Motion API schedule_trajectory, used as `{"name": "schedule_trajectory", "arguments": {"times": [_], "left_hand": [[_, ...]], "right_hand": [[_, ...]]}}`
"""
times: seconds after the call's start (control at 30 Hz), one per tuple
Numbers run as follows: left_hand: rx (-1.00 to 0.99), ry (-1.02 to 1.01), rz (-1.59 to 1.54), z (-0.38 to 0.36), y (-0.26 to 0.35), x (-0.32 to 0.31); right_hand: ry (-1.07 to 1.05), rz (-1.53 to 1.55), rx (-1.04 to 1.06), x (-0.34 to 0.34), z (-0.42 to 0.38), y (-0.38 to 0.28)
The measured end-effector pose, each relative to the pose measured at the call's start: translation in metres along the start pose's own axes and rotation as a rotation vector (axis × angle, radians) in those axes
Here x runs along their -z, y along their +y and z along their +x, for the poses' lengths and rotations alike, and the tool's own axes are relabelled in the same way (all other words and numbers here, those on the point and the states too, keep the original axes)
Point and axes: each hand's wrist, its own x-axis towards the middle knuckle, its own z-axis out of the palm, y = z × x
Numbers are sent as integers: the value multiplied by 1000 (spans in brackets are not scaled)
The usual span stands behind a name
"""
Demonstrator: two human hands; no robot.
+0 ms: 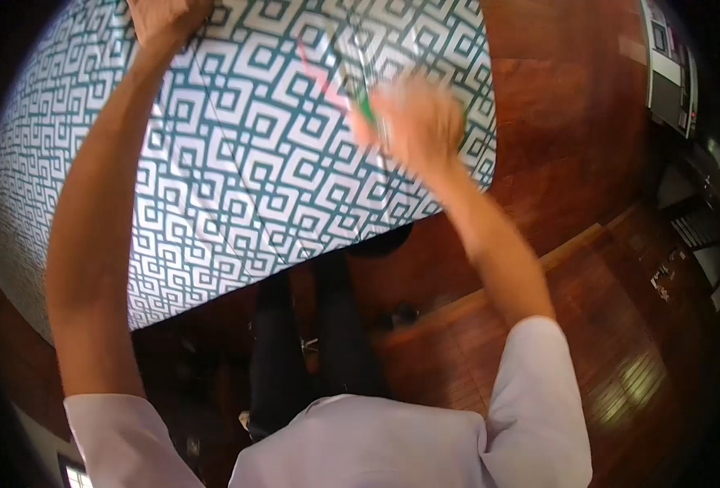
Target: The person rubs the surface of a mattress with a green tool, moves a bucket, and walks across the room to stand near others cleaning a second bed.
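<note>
A green and white geometric patterned cloth (238, 154) covers the surface before me, with straight crease lines across it. My right hand (417, 118) is over its right part, blurred by motion, with the fingers closed round a thin green object (365, 107). A dark, narrow length and a blurred pink streak (315, 71) show beside it; what they are is too smeared to tell. At the top left edge of the view, my left hand (169, 18) is at the cloth, its fingers cut off by the frame.
Reddish-brown wooden floor (571, 146) lies to the right of the cloth. A pale unit with dark panels (670, 73) stands at the upper right. My dark-clad legs (278, 350) are below the cloth's near edge. Dark furniture is at the right edge.
</note>
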Motion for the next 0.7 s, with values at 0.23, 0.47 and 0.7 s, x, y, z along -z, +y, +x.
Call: {"name": "schedule_trajectory", "arguments": {"times": [0.23,0.47,0.7], "left_hand": [[259,-66,-75,72,-15,0],[473,-110,56,115,-4,-28],[421,13,-139,116,-19,-53]], "right_hand": [[12,313,-125,43,-106,-62],[230,290,-75,8,63,5],[-144,61,-172,-1,485,134]]}}
